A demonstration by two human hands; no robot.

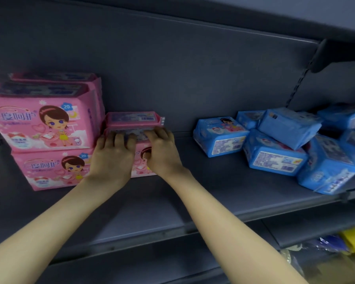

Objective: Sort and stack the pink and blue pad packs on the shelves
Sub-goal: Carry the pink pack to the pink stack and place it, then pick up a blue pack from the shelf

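Note:
Pink pad packs stand stacked two high at the shelf's left (43, 124). Right of that stack stands a single pink pack (140, 168), with another pink pack (132, 118) behind it. My left hand (113, 154) and my right hand (162, 150) both lie on the front pack, fingers hooked over its top edge, covering most of its face. Several blue pad packs (275, 158) lie in a loose heap on the right of the same shelf, some tilted on top of others.
The grey shelf board (193, 191) has bare room between the pink and blue groups. A slotted upright and bracket (301, 78) stand at the back right. On a lower shelf at bottom right lie yellow and blue goods (348, 238).

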